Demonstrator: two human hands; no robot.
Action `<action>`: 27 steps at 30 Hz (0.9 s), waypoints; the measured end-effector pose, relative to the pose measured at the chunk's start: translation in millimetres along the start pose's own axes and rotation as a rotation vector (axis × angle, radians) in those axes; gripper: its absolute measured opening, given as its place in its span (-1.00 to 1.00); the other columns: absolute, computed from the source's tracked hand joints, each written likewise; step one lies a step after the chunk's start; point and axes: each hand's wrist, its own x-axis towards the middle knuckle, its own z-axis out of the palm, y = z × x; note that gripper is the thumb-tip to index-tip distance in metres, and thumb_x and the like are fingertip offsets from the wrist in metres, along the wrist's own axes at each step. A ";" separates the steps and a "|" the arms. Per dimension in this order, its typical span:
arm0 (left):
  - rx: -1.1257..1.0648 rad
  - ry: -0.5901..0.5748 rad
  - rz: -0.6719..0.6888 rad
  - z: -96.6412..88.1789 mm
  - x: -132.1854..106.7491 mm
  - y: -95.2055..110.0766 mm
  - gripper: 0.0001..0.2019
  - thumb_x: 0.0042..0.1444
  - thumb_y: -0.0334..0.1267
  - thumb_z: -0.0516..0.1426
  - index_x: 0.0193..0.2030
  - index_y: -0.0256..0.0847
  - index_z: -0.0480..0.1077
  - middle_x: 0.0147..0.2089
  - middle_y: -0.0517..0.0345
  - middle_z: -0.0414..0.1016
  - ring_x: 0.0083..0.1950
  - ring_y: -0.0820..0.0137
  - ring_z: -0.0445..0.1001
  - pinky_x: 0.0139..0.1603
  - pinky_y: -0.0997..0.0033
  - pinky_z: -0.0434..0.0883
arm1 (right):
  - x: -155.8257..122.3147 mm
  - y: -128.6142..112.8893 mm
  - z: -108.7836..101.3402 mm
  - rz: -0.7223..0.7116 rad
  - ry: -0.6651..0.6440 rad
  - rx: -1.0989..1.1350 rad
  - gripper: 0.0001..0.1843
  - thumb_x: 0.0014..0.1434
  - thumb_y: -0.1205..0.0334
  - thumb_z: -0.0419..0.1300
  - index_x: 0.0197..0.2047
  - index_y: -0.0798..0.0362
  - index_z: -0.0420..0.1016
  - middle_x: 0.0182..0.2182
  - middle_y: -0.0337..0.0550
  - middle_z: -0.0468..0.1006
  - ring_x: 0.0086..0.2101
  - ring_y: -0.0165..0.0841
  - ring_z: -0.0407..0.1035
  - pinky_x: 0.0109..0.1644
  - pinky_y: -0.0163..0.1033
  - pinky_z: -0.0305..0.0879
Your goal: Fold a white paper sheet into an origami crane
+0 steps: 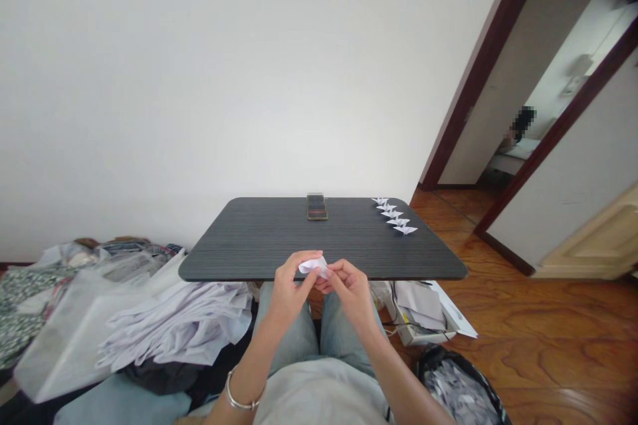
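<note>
A small folded piece of white paper is held up between my two hands, just above the near edge of the dark table. My left hand pinches its left side, with the thumb below and the fingers behind. On the right, my right hand grips the paper's other end between thumb and fingertips. The fingers partly cover the paper, so its exact folds cannot be made out. Several white paper cranes stand in a slanting row along the table's right side.
A phone rests at the table's far edge by the wall. Clothes pile up at the left. To the right are a box of papers and a black bag of scraps. A person is visible through the doorway.
</note>
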 end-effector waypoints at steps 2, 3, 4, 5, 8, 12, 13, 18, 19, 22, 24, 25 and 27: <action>0.020 0.015 0.000 1.9 0.2 0.2 -0.83 0.12 -0.33 0.09 -0.16 -0.24 0.43 -0.10 -0.01 0.53 -0.05 0.31 0.47 0.00 0.29 0.36 | -0.1 -0.1 -0.3 0.000 0.002 -0.003 -0.72 0.04 0.02 0.24 -0.43 0.08 0.42 -0.58 -0.22 0.57 -0.56 -0.38 0.46 -0.48 -0.33 0.39; 0.024 0.021 -0.002 2.5 0.3 0.4 -0.83 0.12 -0.33 0.09 -0.16 -0.24 0.44 -0.10 -0.01 0.53 -0.06 0.31 0.47 0.00 0.28 0.36 | -0.2 -0.2 -0.5 0.000 0.002 -0.010 -0.72 0.05 0.01 0.23 -0.44 0.08 0.42 -0.58 -0.21 0.57 -0.55 -0.37 0.47 -0.48 -0.32 0.39; 0.025 0.025 -0.006 2.9 0.4 0.6 -0.83 0.12 -0.33 0.08 -0.16 -0.24 0.44 -0.10 -0.01 0.54 -0.06 0.31 0.47 0.00 0.28 0.37 | -0.3 -0.1 -0.6 -0.003 0.000 -0.017 -0.71 0.06 0.00 0.22 -0.44 0.08 0.43 -0.58 -0.21 0.57 -0.55 -0.36 0.47 -0.48 -0.31 0.40; 0.023 0.031 -0.011 3.0 0.5 0.9 -0.83 0.12 -0.33 0.08 -0.17 -0.24 0.44 -0.10 -0.02 0.54 -0.06 0.31 0.47 0.00 0.28 0.37 | -0.4 -0.1 -0.7 -0.007 -0.003 -0.020 -0.71 0.06 0.00 0.21 -0.43 0.08 0.43 -0.57 -0.20 0.57 -0.54 -0.35 0.47 -0.47 -0.30 0.41; 0.008 0.049 -0.027 3.2 0.7 1.8 -0.82 0.13 -0.33 0.07 -0.17 -0.24 0.45 -0.09 -0.02 0.54 -0.05 0.31 0.48 0.01 0.28 0.37 | -1.4 0.1 -0.1 -0.020 -0.021 -0.014 -0.73 0.01 0.03 0.27 -0.37 0.07 0.44 -0.52 -0.18 0.59 -0.49 -0.34 0.49 -0.44 -0.29 0.42; -0.001 0.048 -0.054 4.3 0.6 2.4 -0.79 0.14 -0.33 0.05 -0.11 -0.22 0.43 -0.08 -0.02 0.53 -0.05 0.31 0.48 -0.01 0.29 0.39 | -2.4 0.3 1.2 -0.016 -0.025 -0.024 -0.70 -0.04 0.03 0.31 -0.35 0.07 0.44 -0.47 -0.16 0.60 -0.45 -0.30 0.51 -0.44 -0.27 0.43; 0.001 0.046 -0.054 4.9 0.5 2.6 -0.78 0.14 -0.33 0.05 -0.10 -0.21 0.43 -0.07 -0.02 0.53 -0.05 0.31 0.48 -0.02 0.30 0.39 | -2.4 0.3 1.4 -0.016 -0.020 -0.025 -0.70 -0.03 0.02 0.30 -0.35 0.07 0.44 -0.48 -0.16 0.61 -0.44 -0.29 0.51 -0.43 -0.27 0.43; 0.049 0.072 0.000 8.8 0.2 3.5 -0.79 0.14 -0.34 0.06 -0.10 -0.20 0.43 -0.08 -0.01 0.52 -0.05 0.31 0.47 -0.03 0.30 0.39 | -2.0 -0.9 2.3 -0.020 0.001 -0.007 -0.74 -0.01 0.05 0.29 -0.38 0.08 0.45 -0.50 -0.18 0.61 -0.45 -0.31 0.51 -0.45 -0.30 0.42; 0.058 0.089 0.023 9.6 0.3 3.7 -0.80 0.13 -0.35 0.07 -0.11 -0.20 0.42 -0.07 -0.01 0.51 -0.04 0.31 0.46 -0.02 0.28 0.39 | -2.0 -1.4 2.6 -0.019 0.002 0.000 -0.75 -0.01 0.06 0.29 -0.39 0.08 0.45 -0.50 -0.18 0.61 -0.46 -0.32 0.51 -0.45 -0.31 0.42; 0.044 0.153 0.060 11.8 -0.1 4.0 -0.81 0.09 -0.35 0.11 -0.14 -0.20 0.42 0.00 -0.03 0.46 0.02 0.27 0.43 0.00 0.23 0.39 | -1.7 -2.6 3.5 -0.009 0.001 0.024 -0.75 -0.01 0.07 0.30 -0.40 0.08 0.44 -0.52 -0.19 0.61 -0.48 -0.34 0.50 -0.46 -0.33 0.40; -0.009 0.182 0.036 13.1 -0.9 3.6 -0.82 0.08 -0.34 0.13 -0.16 -0.20 0.42 0.03 -0.05 0.43 0.04 0.25 0.42 -0.03 0.24 0.43 | -1.4 -3.0 4.0 0.000 0.009 0.035 -0.74 -0.03 0.05 0.30 -0.40 0.07 0.43 -0.54 -0.19 0.60 -0.50 -0.34 0.50 -0.48 -0.32 0.41; -0.038 0.188 0.013 13.7 -1.5 3.1 -0.83 0.07 -0.33 0.13 -0.16 -0.20 0.42 0.03 -0.05 0.43 0.04 0.25 0.42 -0.06 0.26 0.45 | -1.2 -2.9 4.3 0.006 0.015 0.038 -0.72 -0.04 0.04 0.31 -0.41 0.07 0.42 -0.55 -0.19 0.60 -0.51 -0.34 0.49 -0.48 -0.31 0.41; -0.069 0.193 -0.033 14.8 -2.6 1.7 -0.83 0.07 -0.31 0.13 -0.17 -0.21 0.43 0.03 -0.06 0.45 0.04 0.24 0.43 -0.07 0.27 0.46 | -0.8 -2.1 4.7 0.013 0.027 0.045 -0.70 -0.06 0.02 0.32 -0.41 0.07 0.41 -0.55 -0.19 0.60 -0.52 -0.33 0.49 -0.50 -0.30 0.42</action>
